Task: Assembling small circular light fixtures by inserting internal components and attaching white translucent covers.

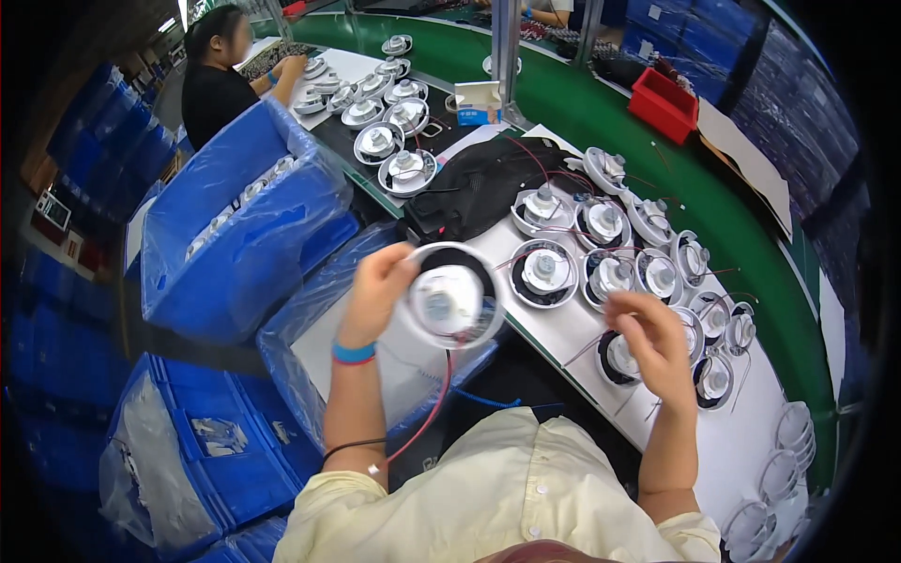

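Note:
My left hand (375,293) grips the rim of a round white speaker-like unit (450,296) with a black inside and a raised hub. That unit is off the table, in front of my chest, and a red and black wire (434,403) with a small white plug hangs from it. My right hand (655,352) hovers over the right-hand table, fingers bent and apart, nothing visible in it. Just beside it sits a similar unit (620,357), partly covered by the fingers. Several more such units (544,267) with loose wires stand close together on the white table top (723,460).
A blue bin lined with plastic (235,272) stands at the left; blue crates (216,422) lie below it. A black cloth bag (493,183) and a red tray (664,103) are farther off. White rings (779,474) lie at the right. Another person (221,80) works at the far left.

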Demonstrator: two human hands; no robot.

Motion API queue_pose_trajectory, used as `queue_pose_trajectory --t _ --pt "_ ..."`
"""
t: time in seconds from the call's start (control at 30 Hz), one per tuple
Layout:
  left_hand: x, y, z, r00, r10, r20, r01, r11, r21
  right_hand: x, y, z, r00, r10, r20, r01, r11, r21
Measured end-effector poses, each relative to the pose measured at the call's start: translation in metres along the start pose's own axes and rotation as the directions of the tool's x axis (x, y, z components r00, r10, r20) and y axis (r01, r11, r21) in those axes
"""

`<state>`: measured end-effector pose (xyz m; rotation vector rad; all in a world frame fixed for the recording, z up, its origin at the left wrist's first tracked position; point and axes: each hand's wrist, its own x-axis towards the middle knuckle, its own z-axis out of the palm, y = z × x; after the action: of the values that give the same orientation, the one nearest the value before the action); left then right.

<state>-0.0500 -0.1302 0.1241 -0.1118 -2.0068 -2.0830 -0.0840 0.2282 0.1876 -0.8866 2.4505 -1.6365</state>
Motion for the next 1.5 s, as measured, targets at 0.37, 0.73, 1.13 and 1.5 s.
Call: queue_pose_trajectory --t 0.37,0.73,1.13,1.5 --pt "0.07 0.018 0.145 0.727 -0.19 0.66 0.217 0.975 0.041 -0.042 0.01 0.009 0.909 0.411 0.061 -0.366 0.723 0.587" --pt "0.028 -0.079 -0.011 0.921 0.266 -0.285 -0.066 0.827 0.559 -0.169 0.052 -0.047 0.551 0.602 -0.578 0.023 0.681 0.732" --pt "-0.12 -0.121 0.079 0.389 -0.687 0.613 -0.153 0.609 0.779 -0.23 0.055 -0.105 0.426 0.598 -0.679 -0.05 0.765 0.642" --pt "-0.039 0.004 0.334 -0.081 0.069 0.994 0.077 0.995 -0.062 -0.276 0.075 -0.016 0.176 0.711 -0.681 0.19 0.655 0.732"
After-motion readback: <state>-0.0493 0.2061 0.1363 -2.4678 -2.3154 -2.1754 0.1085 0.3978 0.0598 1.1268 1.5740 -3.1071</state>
